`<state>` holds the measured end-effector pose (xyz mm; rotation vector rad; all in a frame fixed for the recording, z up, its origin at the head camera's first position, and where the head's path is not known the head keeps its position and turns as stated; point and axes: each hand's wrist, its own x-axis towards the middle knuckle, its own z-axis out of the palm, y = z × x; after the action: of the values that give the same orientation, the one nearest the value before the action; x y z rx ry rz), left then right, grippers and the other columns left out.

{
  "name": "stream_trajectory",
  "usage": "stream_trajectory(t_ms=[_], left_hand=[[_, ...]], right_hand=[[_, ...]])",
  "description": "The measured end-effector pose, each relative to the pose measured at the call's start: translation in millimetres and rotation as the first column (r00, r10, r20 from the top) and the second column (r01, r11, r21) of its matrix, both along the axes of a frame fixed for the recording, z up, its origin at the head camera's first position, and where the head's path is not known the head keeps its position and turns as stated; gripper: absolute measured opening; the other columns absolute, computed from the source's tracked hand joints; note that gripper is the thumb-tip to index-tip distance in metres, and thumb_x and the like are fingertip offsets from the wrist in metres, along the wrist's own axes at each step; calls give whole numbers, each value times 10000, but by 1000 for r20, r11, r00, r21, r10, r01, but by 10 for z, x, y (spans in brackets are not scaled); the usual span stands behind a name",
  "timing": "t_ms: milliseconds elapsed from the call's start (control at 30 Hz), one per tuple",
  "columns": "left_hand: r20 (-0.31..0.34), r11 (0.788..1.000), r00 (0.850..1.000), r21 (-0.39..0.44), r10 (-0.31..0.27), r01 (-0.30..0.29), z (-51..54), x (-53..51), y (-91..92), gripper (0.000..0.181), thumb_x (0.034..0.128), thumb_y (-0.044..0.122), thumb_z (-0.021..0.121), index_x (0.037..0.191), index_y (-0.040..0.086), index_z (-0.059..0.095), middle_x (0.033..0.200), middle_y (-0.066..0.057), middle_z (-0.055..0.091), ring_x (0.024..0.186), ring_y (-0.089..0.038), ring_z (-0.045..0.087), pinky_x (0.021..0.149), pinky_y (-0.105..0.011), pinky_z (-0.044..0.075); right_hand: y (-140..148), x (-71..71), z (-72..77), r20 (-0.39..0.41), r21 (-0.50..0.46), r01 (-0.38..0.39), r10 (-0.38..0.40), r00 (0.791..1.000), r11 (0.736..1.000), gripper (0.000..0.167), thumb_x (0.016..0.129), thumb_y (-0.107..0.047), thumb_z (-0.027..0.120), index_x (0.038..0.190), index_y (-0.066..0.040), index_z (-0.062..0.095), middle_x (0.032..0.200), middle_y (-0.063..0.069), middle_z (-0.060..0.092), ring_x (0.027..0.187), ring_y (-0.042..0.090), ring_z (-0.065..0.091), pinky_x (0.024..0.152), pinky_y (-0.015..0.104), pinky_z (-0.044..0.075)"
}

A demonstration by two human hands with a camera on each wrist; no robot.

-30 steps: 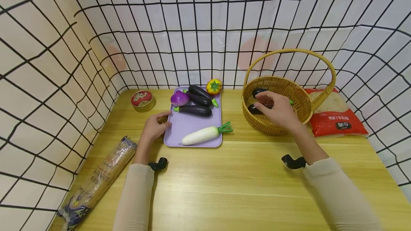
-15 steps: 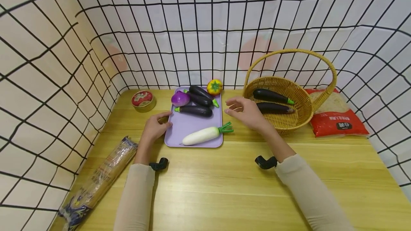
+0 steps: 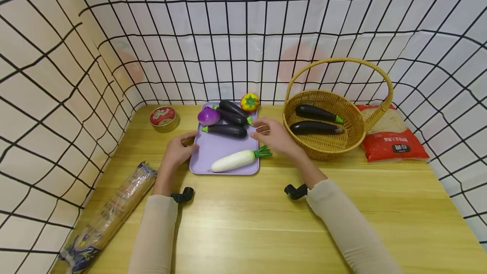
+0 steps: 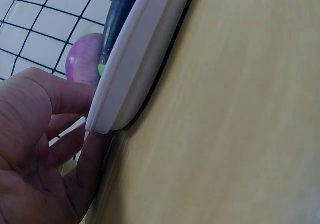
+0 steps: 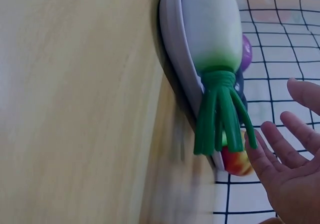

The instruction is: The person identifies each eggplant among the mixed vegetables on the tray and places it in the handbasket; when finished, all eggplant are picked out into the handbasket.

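In the head view a lilac tray (image 3: pixel 224 168) holds three dark eggplants, the nearest eggplant (image 3: pixel 227 131) lying crosswise, plus a purple onion-like vegetable (image 3: pixel 208 116) and a white radish (image 3: pixel 232 161) with green leaves. A yellow-and-red pepper-like vegetable (image 3: pixel 249 102) sits at its far right corner. My left hand (image 3: pixel 176 151) holds the tray's left rim; in the left wrist view the rim (image 4: pixel 117 84) lies between thumb and fingers. Over the tray's right edge hovers my right hand (image 3: pixel 274 135), fingers apart and holding nothing, beyond the radish leaves (image 5: pixel 220 114) in the right wrist view.
Right of the tray stands a wicker basket (image 3: pixel 317 154) with a tall handle and two eggplants (image 3: pixel 318 113) inside. A red food bag (image 3: pixel 393 145) lies behind it. At left are a round red-topped tin (image 3: pixel 163 118) and a long noodle pack (image 3: pixel 114 210). Grid-patterned cloth walls surround the table.
My right hand has left the basket, where the two eggplants now lie uncovered, and moved left to the tray's right edge. My left hand keeps its place on the rim.
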<state>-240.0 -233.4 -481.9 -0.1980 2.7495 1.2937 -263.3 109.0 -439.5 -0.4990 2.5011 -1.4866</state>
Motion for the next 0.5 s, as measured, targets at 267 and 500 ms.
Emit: stream_trajectory(t_ms=[267, 500], left_hand=[[11, 1000, 1000, -11, -14, 14, 23, 18, -22, 513, 945, 240, 684, 1452, 280, 613, 1484, -137, 558, 984, -302, 559, 749, -321, 479], [-2, 1000, 1000, -6, -9, 9, 10, 0, -18, 509, 939, 243, 698, 1440, 296, 624, 1420, -122, 589, 911, -282, 551, 714, -313, 478]], right_hand=[[-132, -41, -72, 25, 42, -12, 11, 1000, 999, 530, 971, -295, 723, 1419, -53, 575, 1444, 146, 594, 1273, 325, 602, 1054, 447, 520], [-229, -91, -95, 1, 105, -3, 2, 1000, 995, 544, 965, -348, 725, 1428, -105, 577, 1428, 123, 608, 1261, 326, 601, 1075, 452, 497]])
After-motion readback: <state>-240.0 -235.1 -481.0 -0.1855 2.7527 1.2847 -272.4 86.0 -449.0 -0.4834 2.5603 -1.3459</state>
